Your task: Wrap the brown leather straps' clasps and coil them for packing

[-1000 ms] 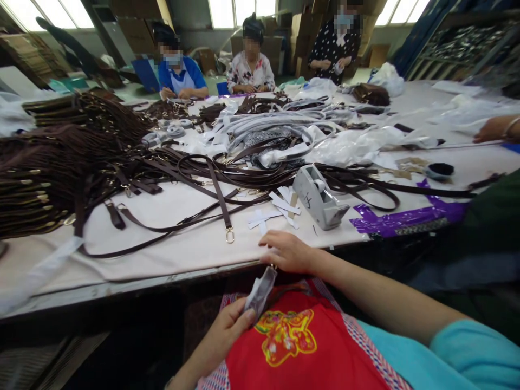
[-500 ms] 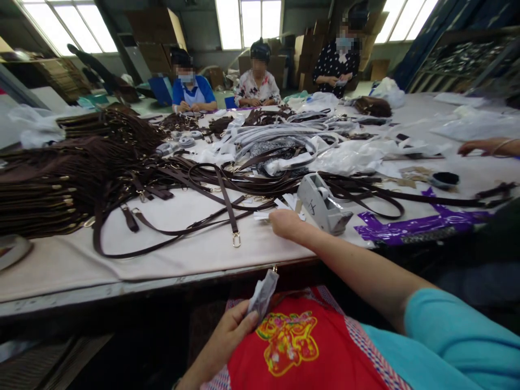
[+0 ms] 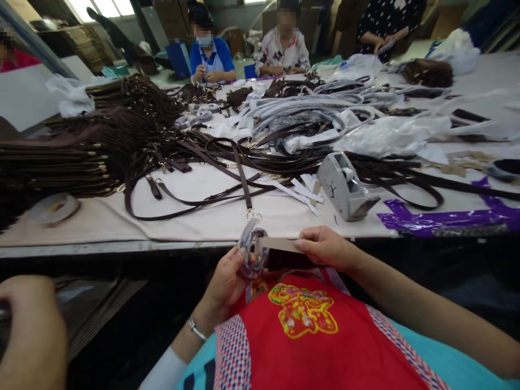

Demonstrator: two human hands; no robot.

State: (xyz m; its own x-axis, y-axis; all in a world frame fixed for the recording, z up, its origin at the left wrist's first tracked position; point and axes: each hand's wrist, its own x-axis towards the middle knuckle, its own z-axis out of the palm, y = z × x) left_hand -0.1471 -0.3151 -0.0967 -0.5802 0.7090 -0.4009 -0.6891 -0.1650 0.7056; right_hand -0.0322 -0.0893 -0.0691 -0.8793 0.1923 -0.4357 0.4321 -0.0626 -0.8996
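In front of my red apron, my left hand [image 3: 227, 279] grips a coiled strap [image 3: 246, 244] wrapped in greyish film, with gold-coloured clip hardware at its top. Thumb and fingers of my right hand [image 3: 325, 248] pinch one end of a flat tan paper strip [image 3: 283, 245]. The strip's other end reaches the coil's opening; whether it goes inside, I cannot tell. Just beyond, at the table edge, lies a dark brown strap [image 3: 244, 187] with a gold clasp. White paper strips [image 3: 298, 194] lie beside a grey tape dispenser [image 3: 343, 187].
Stacks of brown pieces [image 3: 60, 162] cover the table's left side, with a tape roll [image 3: 54, 208] in front. Grey wrapped straps [image 3: 300, 111] and clear plastic bags [image 3: 390, 130] fill the middle. Purple tape [image 3: 439, 216] marks the right edge. Another person's arm [image 3: 34, 330] shows lower left; several people work across.
My right hand has come back from the paper strips beside the dispenser, now with a strip. My left hand has risen and turned the wrapped coil's round side toward me. The view has shifted.
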